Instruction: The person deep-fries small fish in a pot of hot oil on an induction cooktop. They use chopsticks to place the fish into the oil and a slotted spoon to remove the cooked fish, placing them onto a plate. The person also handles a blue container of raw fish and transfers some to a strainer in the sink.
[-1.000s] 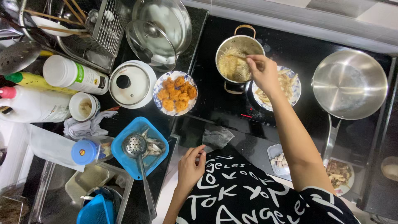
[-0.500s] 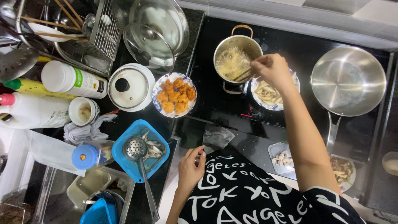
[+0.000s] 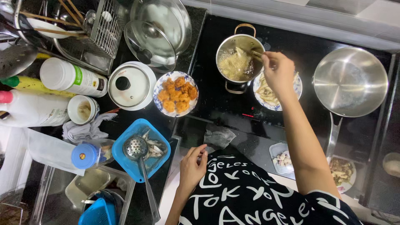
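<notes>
Scene: a person in a black top with white lettering is standing over a dark glass hob, seen from above, frying in a small steel pot (image 3: 238,61).
Right hand: the right hand (image 3: 278,71) is reaching across the hob and pinching a pair of chopsticks (image 3: 257,53), whose tips are dipping over the pot's rim into the bubbling oil.
Left hand: the left hand (image 3: 192,166) is resting loosely curled at the counter edge, holding nothing, well apart from the cooking.
Pot: it is sitting at the back of the hob, foaming with pale pieces; a looped handle is showing at each end.
Handling, pot: it is likely heavy for its size and dangerous with hot oil, so any lifting belongs at the two loop handles, kept level.
Handling, chopsticks: they are looking light, stiff and thin; the fingers are gripping them near the top ends, away from the heat. Oily pieces could be slipping between the tips.
Plate of raw pieces: a patterned plate (image 3: 264,92) of pale strips is lying just beside the pot, partly under the right wrist.
Plate of fried pieces: a patterned plate of golden chunks (image 3: 175,94) is sitting left of the pot, near a white round lid (image 3: 129,85).
Elsewhere: an empty steel frying pan (image 3: 351,81) is standing at the right; a blue tray (image 3: 125,163) with a slotted skimmer (image 3: 137,148) is lying by the left hand.
</notes>
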